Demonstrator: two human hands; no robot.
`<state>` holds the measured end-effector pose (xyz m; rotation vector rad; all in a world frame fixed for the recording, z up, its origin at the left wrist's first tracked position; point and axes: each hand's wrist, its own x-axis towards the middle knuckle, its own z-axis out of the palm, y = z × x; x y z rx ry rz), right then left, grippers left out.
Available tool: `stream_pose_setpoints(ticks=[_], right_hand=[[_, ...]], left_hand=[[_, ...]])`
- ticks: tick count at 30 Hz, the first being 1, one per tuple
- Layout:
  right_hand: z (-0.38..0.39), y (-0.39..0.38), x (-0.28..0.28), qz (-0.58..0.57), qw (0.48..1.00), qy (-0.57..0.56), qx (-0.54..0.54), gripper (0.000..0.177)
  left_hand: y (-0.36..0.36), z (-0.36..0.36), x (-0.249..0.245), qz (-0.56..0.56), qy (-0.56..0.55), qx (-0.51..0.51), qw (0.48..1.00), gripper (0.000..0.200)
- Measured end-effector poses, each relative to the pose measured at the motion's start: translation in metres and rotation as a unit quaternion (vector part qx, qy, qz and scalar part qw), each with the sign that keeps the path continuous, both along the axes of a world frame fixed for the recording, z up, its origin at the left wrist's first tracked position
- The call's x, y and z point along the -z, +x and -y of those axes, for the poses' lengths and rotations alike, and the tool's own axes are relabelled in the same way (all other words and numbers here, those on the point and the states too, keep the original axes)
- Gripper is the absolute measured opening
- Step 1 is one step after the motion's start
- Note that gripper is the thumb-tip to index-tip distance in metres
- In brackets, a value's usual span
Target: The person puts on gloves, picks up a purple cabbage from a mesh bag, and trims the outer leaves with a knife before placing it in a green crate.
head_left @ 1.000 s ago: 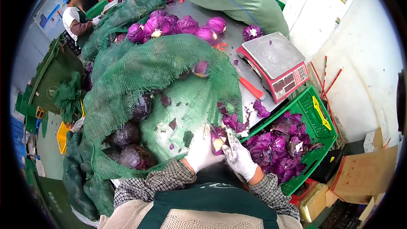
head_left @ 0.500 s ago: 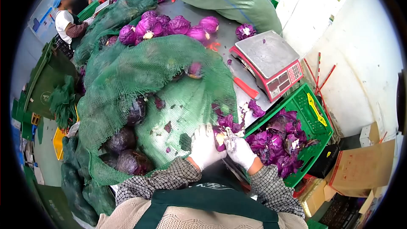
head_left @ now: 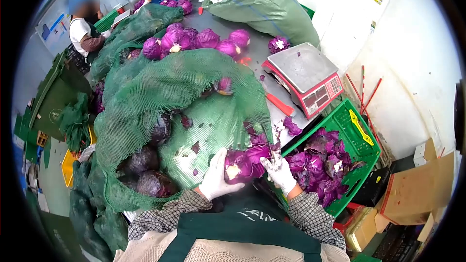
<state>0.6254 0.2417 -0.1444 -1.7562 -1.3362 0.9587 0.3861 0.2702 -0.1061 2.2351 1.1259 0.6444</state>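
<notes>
A purple cabbage (head_left: 238,166) is held near the table's front edge, its pale cut stem facing up. My left hand (head_left: 217,174), in a white glove, wraps round its left side. At its right, my gloved right hand (head_left: 278,171) has its fingers closed; a thin dark blade-like shape rises from them, too small to make out. Loose purple leaves (head_left: 259,139) lie just beyond. Under and behind them spreads a green mesh sack (head_left: 145,85) with dark cabbages (head_left: 154,184) inside its opening at the left.
On the right stand a green crate (head_left: 358,157) of leaves and a red scale (head_left: 310,80). An orange-handled tool (head_left: 280,104) lies beside the scale. Trimmed cabbages (head_left: 208,39) and a green sack (head_left: 264,5) are farther back. Co-workers (head_left: 85,34) stand at the far left and back.
The cabbage has been turned and lifted between my hands, showing more of its side and stem. My left hand has shifted left around it. A co-worker at the back leans farther into view.
</notes>
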Motion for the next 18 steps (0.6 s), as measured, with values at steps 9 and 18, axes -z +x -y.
stream_pose_setpoints(ticks=[9, 18], right_hand=[[0.013, -0.039, -0.046, -0.043, 0.997, 0.059, 0.007, 0.034], [0.017, -0.013, 0.015, -0.224, 0.961, 0.082, 0.141, 0.025]], left_hand=[[-0.016, 0.013, -0.003, 0.36, -0.389, -0.132, 0.838, 0.115], [-0.011, 0.003, 0.0, 0.362, -0.388, -0.161, 0.832, 0.081]])
